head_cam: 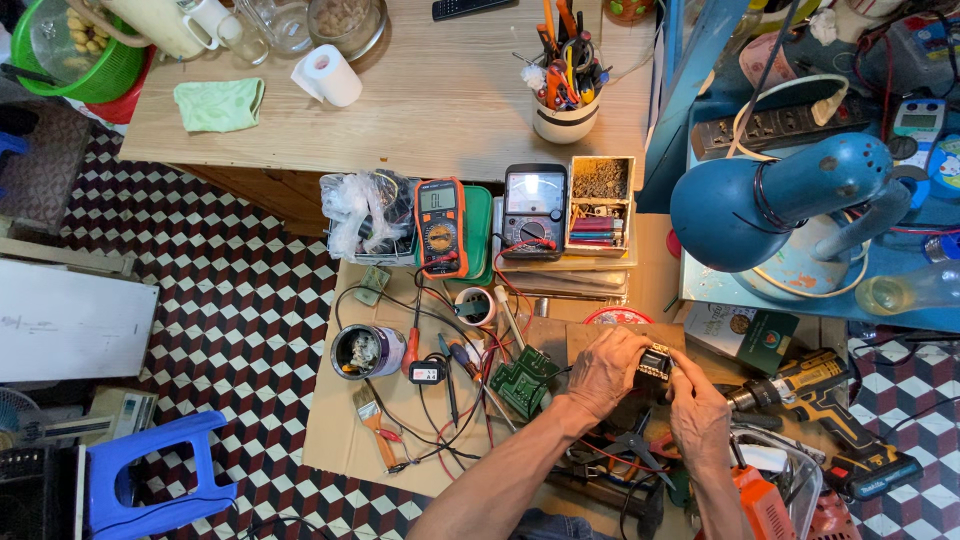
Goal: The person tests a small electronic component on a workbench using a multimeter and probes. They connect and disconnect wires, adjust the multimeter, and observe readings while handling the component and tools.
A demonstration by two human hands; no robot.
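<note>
We see both hands meet over the low cardboard-covered work surface (340, 440), at about 5 o'clock in the view. The left hand (605, 372) curls around a small black-and-silver boxy electrical part (655, 362), fingers closed over its near side. The right hand (697, 420) comes up from 5 o'clock and pinches the same part at its right edge. We judge this a two-handed grip that keeps the part steady and lifted off the clutter. How tightly the right fingers close, we cannot tell.

Just at 9 o'clock of the hands lies a green circuit board (522, 380), within easy reach. At 11 o'clock an orange digital multimeter (441, 227) and a grey analogue meter (534, 210) stand propped with faces toward us, likely for reading while seated. Their red and black leads trail down to the work area.

A yellow-and-black cordless drill (815, 395) lies at 3 o'clock. A small paintbrush (374, 420) rests at 9 o'clock. A blue desk lamp (770, 205) hangs over the bench at 1 o'clock.
</note>
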